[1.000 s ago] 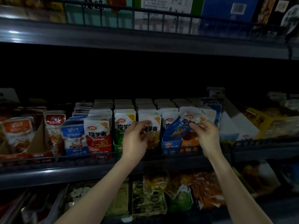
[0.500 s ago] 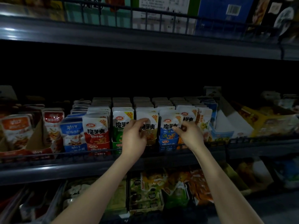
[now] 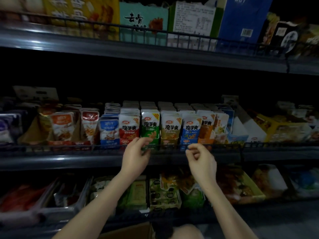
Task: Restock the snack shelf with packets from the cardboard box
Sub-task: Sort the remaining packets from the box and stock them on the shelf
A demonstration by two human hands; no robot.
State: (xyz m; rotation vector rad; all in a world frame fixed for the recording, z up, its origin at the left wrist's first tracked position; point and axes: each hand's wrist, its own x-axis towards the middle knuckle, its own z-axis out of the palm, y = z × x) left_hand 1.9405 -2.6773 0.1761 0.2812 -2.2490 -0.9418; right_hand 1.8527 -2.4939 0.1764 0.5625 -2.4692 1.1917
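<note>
A dim shop aisle, seen down along a person's two bare forearms. Much is hidden. The space behind the packets on the snack shelf falls into black, and the goods at the far left and right are blurred. The cardboard box shows only a brown corner at the bottom edge, between the forearms, its contents out of sight. A bare knee beside it is also cut off.

The left hand and right hand hang in front of the shelf's front lip, fingers loosely curled, both holding nothing. The left fingertips overlap the foot of the green packet, but motion smears them, so contact cannot be told. The right hand sits just below the blue packet, at rail height.

The packets are glossy, flat, rectangular pouches with white tops, standing upright in tight rows that run front to back. Across the front stand the red packet, green, tan packet, blue and orange packet, pressed edge to edge. A thin black wire rail crosses their lower edges. The shelf lip is smooth grey metal with small glints of light. The upper shelf carries tall printed cartons behind its own rail. The lower shelf holds trays of crumpled bags.

A tall dark gap opens between the packet tops and the upper shelf. Open air lies between the two hands.
</note>
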